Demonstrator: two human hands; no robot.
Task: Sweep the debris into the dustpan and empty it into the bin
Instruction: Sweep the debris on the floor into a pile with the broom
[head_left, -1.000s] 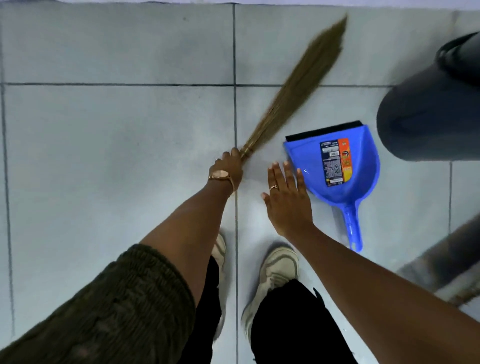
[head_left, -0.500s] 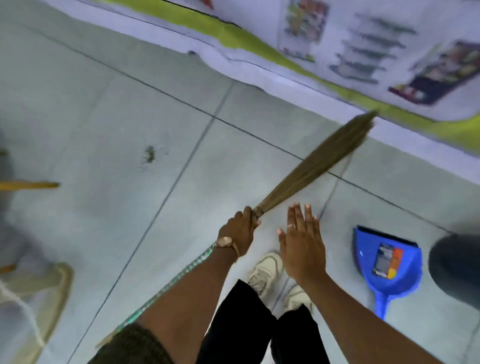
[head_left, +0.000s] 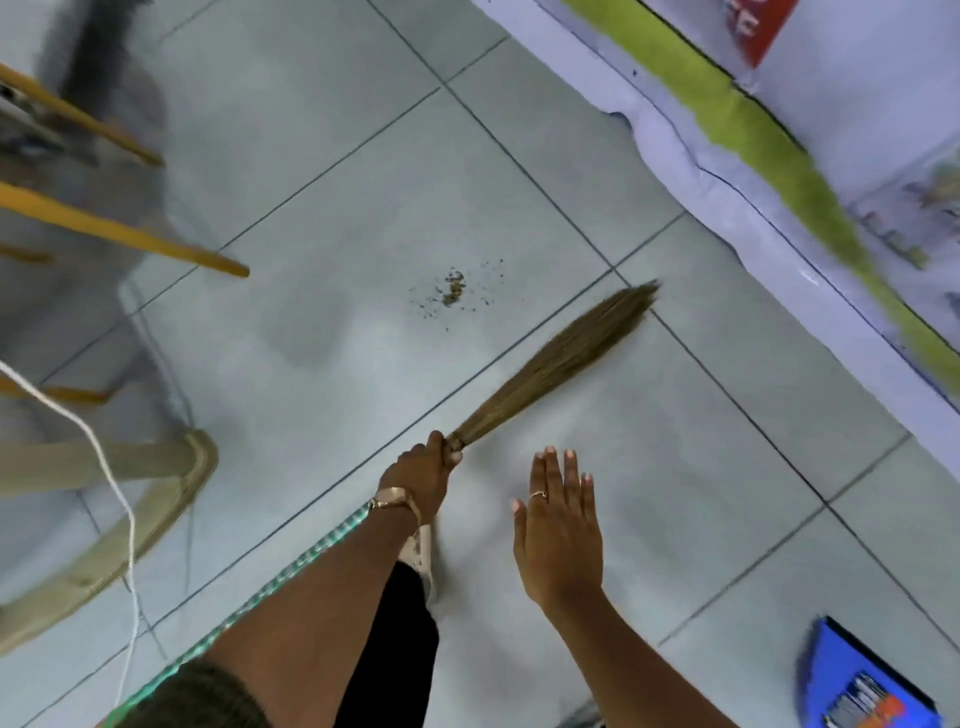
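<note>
A small patch of dark debris (head_left: 453, 290) lies on the grey tiled floor (head_left: 337, 218) ahead of me. My left hand (head_left: 423, 475) is shut on a straw broom (head_left: 556, 358) where the bristles meet the handle; the bristles point up and right, to the right of the debris. My right hand (head_left: 558, 530) hovers flat with its fingers apart and holds nothing. The blue dustpan (head_left: 857, 680) lies on the floor at the bottom right, partly cut off by the frame. The bin is out of view.
Wooden stool legs (head_left: 114, 228) and a curved wooden base (head_left: 140, 525) stand at the left, with a white cord (head_left: 111, 467) hanging across them. A printed banner with a green stripe (head_left: 779, 150) lies along the floor at the upper right.
The view has swung left: the debris is now near the middle, the dustpan slid to the bottom right corner and the dark bin left the frame. Both hands keep their poses.
</note>
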